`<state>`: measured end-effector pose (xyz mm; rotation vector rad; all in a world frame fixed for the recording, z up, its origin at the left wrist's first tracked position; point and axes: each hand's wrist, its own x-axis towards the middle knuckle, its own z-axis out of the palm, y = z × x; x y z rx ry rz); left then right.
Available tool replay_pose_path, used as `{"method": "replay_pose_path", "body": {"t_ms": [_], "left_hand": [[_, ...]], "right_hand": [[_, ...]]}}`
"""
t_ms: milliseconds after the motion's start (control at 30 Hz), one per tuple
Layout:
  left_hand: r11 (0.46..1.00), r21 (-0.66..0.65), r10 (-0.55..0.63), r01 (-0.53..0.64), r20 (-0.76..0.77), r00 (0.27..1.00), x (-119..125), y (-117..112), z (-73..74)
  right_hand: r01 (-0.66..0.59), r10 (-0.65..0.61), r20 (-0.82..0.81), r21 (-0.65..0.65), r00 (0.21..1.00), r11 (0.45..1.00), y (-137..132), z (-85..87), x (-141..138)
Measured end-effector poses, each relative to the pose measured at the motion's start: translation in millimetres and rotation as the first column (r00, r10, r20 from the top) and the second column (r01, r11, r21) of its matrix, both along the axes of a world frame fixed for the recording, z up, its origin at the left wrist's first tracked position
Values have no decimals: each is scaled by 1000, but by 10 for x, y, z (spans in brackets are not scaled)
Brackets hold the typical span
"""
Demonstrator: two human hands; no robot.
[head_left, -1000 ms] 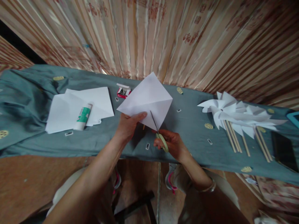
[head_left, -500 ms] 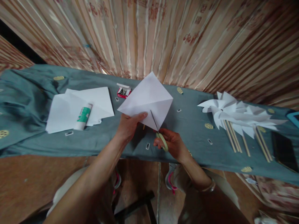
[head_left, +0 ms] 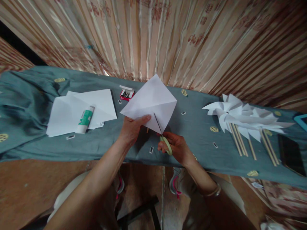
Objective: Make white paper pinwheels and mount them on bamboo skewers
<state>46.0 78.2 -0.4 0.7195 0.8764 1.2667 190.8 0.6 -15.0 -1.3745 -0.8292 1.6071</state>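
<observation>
A creased square sheet of white paper is held above the table with one corner pointing away from me. My left hand is closed on its lower left edge, thumb on top and fingers hidden beneath. In my right hand are scissors with pale green handles. One dark blade lies over the paper, running in from the corner nearest me toward the middle; the other blade is hidden behind the sheet. The tip of a wooden stick shows just under the paper.
A glue stick lies on a stack of white paper to the left. Behind my left hand stands an opened red box of pins. Paper pinwheels on wooden sticks and a dark phone lie at the right.
</observation>
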Motion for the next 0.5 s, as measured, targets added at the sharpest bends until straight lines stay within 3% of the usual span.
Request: {"method": "replay_pose_path", "body": {"t_ms": [500], "left_hand": [[1000,-25,-4,4,-20,1000,18,-11,-45]], "right_hand": [[-38,37,18,56,999,998,4,-5,15]]}}
